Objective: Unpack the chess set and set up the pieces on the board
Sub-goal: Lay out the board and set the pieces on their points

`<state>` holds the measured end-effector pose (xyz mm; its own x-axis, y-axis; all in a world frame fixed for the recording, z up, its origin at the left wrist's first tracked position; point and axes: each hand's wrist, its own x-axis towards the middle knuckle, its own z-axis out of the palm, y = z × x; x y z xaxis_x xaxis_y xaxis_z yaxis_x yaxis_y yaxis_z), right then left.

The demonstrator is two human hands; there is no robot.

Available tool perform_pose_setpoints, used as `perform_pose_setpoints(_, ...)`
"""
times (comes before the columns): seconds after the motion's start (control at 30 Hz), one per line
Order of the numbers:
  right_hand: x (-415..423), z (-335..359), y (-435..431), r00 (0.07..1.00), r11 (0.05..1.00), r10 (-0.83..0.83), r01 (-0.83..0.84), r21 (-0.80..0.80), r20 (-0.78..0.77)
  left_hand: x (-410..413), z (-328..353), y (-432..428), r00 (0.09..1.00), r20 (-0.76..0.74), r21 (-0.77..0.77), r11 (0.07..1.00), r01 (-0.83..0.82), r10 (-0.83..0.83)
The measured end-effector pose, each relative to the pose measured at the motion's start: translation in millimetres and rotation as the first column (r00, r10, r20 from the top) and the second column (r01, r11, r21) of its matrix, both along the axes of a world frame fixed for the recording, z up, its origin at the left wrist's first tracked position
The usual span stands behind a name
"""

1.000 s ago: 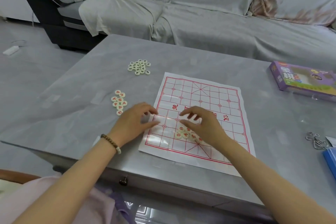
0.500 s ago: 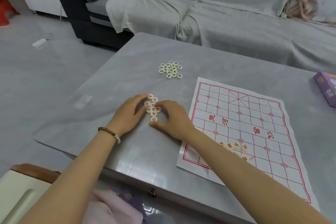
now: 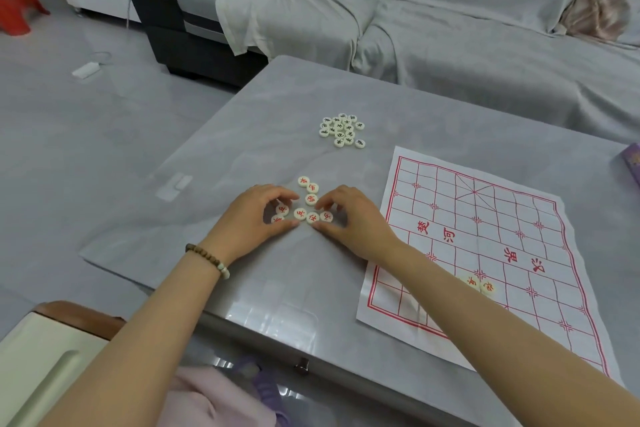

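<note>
A loose cluster of cream round pieces with red characters lies on the grey table left of the board. My left hand curls thumb and forefinger around two of them at the cluster's left side. My right hand pinches one at its right side. The paper board, white with a red grid, lies flat to the right. Two red pieces show on its near half beside my right forearm. A pile of pieces with black characters sits further back on the table.
The table's left and near edges are close to my arms. A grey covered sofa runs behind the table. A purple box pokes in at the right edge. A red stool stands on the floor far left.
Both hands left the board and moved left to the red cluster, where the fingers have closed in around pieces. The view swung left with them.
</note>
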<state>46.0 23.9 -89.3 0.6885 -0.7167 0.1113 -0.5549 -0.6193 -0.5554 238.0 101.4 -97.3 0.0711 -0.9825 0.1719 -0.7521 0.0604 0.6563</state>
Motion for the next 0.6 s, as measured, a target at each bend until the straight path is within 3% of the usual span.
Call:
perform_pose_setpoints(0.13,-1.7,-1.8,-0.2,1.000,1.000,0.008,-0.009,0.020,0.021,6.3,1.6,5.4,0.998,-0.014,0.014,0.998,-0.054,0.054)
perform_pose_setpoints(0.23,-0.9,-3.3,0.8,0.999,0.999,-0.003,0.002,0.039,0.039,8.8,1.7,10.7,0.986,-0.110,0.023,0.993,-0.120,0.122)
perform_pose_setpoints(0.53,-9.3,3.7,11.5,0.996,0.997,-0.050,0.045,0.061,0.076,-0.7,4.2,15.9,0.971,-0.193,-0.021,0.989,-0.146,0.139)
perform_pose_setpoints(0.6,-22.0,13.2,15.0,0.992,0.995,-0.077,0.071,0.068,0.095,-2.9,16.7,16.2,0.948,-0.270,-0.058,0.980,-0.193,0.170)
